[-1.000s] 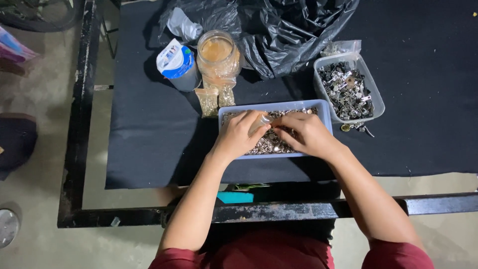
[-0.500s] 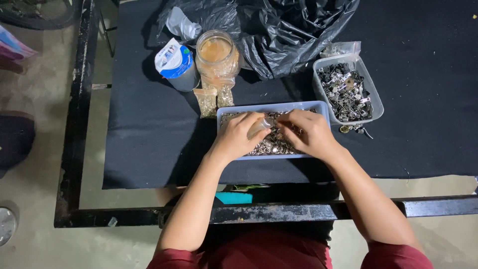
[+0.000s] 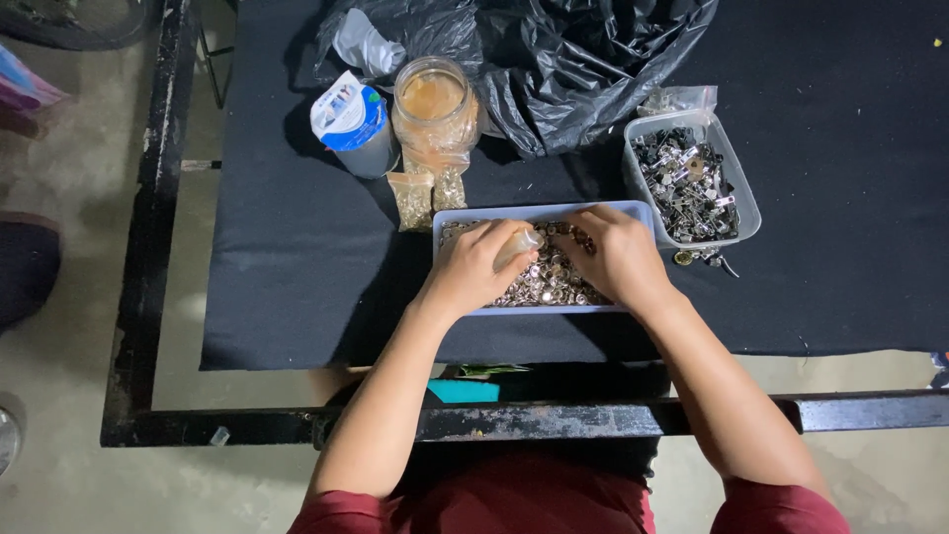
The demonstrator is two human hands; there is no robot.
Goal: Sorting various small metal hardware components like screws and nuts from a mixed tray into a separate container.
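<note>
Since half a second ago both hands have barely moved, staying low inside the tray [image 3: 447, 220]. The left hand [image 3: 481, 265] has its fingers curled around a small clear bag [image 3: 521, 245]. The right hand [image 3: 615, 255] rests on the metal bits [image 3: 547, 282] that fill the tray, fingers bent; whether they pinch anything cannot be told. Behind the tray stand two small filled bags [image 3: 427, 196], a jar [image 3: 433, 104] and a carton [image 3: 352, 121]. Right of the tray sits a clear tub [image 3: 743, 193] of clips. A black plastic sheet [image 3: 593, 59] lies behind, cut off at the top. The hands hide much of the tray.
</note>
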